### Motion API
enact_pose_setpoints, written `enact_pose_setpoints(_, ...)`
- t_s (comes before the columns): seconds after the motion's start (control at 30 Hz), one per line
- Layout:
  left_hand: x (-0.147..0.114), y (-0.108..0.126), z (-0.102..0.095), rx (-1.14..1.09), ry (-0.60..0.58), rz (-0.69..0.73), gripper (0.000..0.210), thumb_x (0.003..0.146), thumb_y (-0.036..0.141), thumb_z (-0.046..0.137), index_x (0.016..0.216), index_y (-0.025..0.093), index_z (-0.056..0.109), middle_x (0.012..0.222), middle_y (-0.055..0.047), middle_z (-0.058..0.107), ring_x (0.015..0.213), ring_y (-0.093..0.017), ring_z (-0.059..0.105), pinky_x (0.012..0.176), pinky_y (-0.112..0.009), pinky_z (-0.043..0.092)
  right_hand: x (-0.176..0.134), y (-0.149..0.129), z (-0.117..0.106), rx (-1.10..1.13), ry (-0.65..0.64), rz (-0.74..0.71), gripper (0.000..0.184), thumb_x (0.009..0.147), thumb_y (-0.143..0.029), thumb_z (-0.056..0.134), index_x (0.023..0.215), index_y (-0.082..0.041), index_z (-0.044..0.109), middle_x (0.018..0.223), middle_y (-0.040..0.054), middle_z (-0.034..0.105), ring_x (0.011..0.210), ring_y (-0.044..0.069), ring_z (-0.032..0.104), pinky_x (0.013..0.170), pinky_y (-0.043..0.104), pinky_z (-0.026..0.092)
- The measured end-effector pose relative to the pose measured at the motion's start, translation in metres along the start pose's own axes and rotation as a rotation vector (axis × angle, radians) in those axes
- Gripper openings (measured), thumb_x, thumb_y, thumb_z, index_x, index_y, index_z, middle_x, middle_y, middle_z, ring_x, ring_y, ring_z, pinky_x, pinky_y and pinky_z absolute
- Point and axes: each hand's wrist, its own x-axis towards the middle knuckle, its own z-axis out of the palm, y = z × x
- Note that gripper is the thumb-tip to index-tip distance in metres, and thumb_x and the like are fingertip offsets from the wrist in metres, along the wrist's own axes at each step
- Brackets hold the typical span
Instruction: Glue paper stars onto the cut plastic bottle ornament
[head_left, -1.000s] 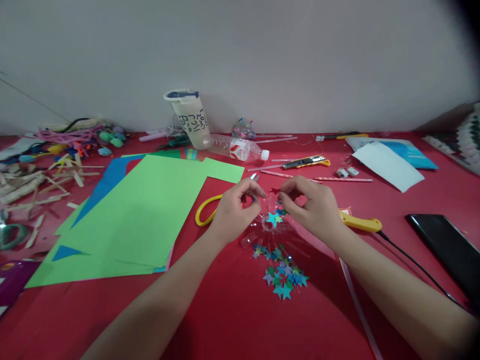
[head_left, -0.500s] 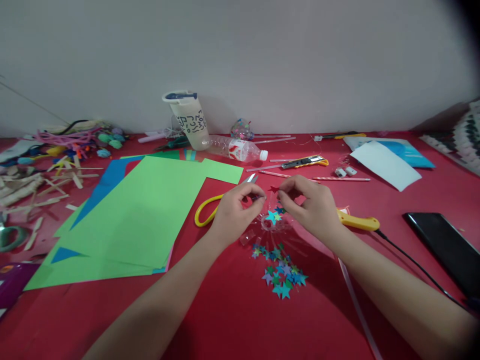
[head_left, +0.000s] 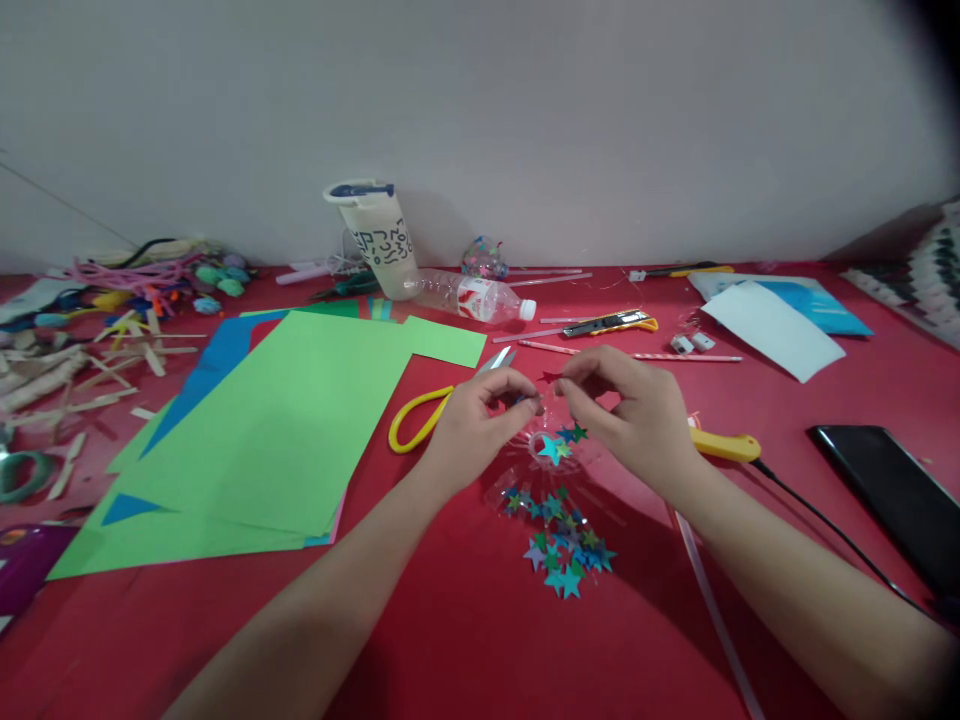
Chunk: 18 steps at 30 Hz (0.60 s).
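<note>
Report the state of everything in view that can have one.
Left hand, pinched; contents unclear
Right hand, pinching a red star
Star cutouts, loose, clustered
Yellow-handled scissors, slightly open
Plastic bottle, capped, on its side
Printed cup, standing
Box cutter, lying; blade extension unclear
Smartphone, lying, screen dark
Yellow corded tool, lying; power unclear
Green paper sheets, flat, overlapping

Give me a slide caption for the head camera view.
Over a red table, the right hand pinches a red star near the left hand, with colorful stars scattered nearby.
</note>
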Motion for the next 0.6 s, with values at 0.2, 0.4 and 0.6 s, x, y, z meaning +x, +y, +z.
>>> enact_pose_setpoints(0.2, -0.0001, -0.0025, 0.0004, -0.016, 0.033, -0.031, 0.004, 0.076, 0.02, 0.061, 0.075, 0.018, 0.064, 0.074, 0.001, 0.064, 0.072, -0.012, 0.057, 0.071, -0.026, 0.045, -0.0017, 0.0009, 0.002, -0.027, -0.008, -0.056, 0.006, 0.079, -0.014, 0.056, 0.079, -0.019, 0.059, 0.067, -0.0046, 0.061, 0.058, 0.007, 0.056, 0.056, 0.019, 0.041)
enact_pose_setpoints(0.4, -0.0001, -0.0034, 0.0002, -0.161, 0.014, -0.111, 0.004, 0.074, 0.021, 0.064, 0.071, 0.018, 0.064, 0.071, 0.001, 0.063, 0.07, -0.011, 0.057, 0.07, -0.025, 0.045, -0.0027, -0.0012, 0.0027, -0.013, -0.025, -0.053, 0.004, 0.08, -0.017, 0.055, 0.078, -0.02, 0.057, 0.067, -0.004, 0.061, 0.058, 0.008, 0.056, 0.056, 0.02, 0.041)
enact_pose_setpoints(0.6, 0.0001, -0.0031, 0.001, -0.155, 0.025, -0.146, 0.005, 0.073, 0.021, 0.063, 0.068, 0.017, 0.063, 0.068, 0.001, 0.061, 0.067, -0.011, 0.056, 0.067, -0.025, 0.045, -0.0042, 0.0011, 0.004, -0.037, -0.051, -0.079, 0.003, 0.079, -0.02, 0.054, 0.077, -0.02, 0.056, 0.065, -0.0037, 0.059, 0.055, 0.009, 0.055, 0.054, 0.021, 0.041)
